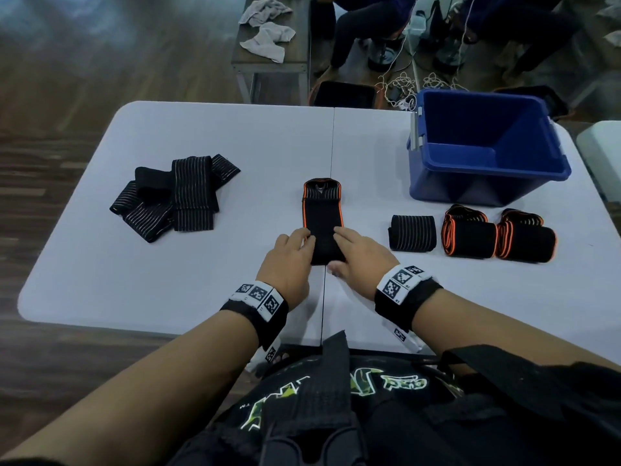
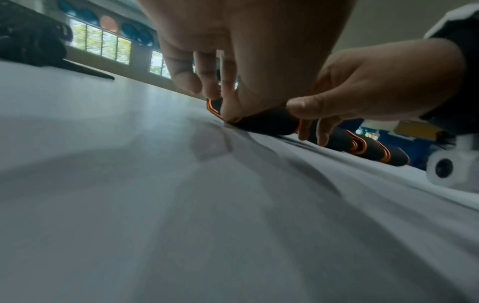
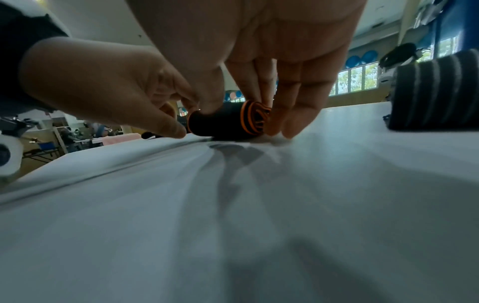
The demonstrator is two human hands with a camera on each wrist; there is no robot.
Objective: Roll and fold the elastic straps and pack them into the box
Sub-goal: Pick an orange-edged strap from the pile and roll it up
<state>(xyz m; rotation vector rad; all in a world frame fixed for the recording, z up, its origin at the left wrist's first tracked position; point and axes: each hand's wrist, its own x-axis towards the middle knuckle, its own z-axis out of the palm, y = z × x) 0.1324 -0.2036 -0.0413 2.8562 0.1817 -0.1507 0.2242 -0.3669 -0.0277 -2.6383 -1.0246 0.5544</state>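
Note:
A black strap with orange edges (image 1: 322,210) lies lengthwise at the middle of the white table (image 1: 184,280), its near end rolled up. My left hand (image 1: 302,238) and right hand (image 1: 341,237) grip that roll from either side, thumbs behind and fingers over the top. The right wrist view shows the roll (image 3: 220,123) between my right hand's (image 3: 259,92) thumb and fingers. The left wrist view shows my left hand (image 2: 223,92) pinching the roll's (image 2: 267,123) left end. The blue box (image 1: 437,183) stands open at the far right.
Three rolled straps lie before the box: one grey-striped (image 1: 412,233) and two orange-edged (image 1: 468,237). A pile of unrolled striped straps (image 1: 174,196) sits at the left. Behind the table are a bench with grey cloths (image 1: 268,31), floor cables (image 1: 400,89) and a seated person (image 1: 363,25).

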